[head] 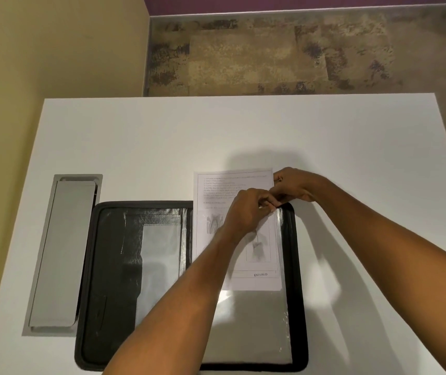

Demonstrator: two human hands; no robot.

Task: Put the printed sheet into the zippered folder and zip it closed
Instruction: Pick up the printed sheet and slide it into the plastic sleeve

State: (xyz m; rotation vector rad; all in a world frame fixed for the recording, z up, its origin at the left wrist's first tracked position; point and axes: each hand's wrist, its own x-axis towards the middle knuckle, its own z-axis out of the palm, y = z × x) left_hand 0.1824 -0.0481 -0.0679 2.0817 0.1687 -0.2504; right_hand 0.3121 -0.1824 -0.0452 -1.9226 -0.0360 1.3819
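Note:
A black zippered folder [108, 255] lies open on the white table, with clear plastic pockets on both halves. The printed sheet [224, 185] sits partway inside the right half's clear sleeve [257, 320], its top sticking out past the folder's far edge. My left hand [246, 212] pinches the sleeve's top edge over the sheet. My right hand [294, 185] grips the sheet's upper right edge beside the folder's far right corner. Both hands touch near that corner.
A grey metal cable hatch [62, 253] is set into the table to the left of the folder. The white table [162, 136] stretches beyond the folder, ending at a far edge above patterned carpet [270, 55]. A yellow wall stands at left.

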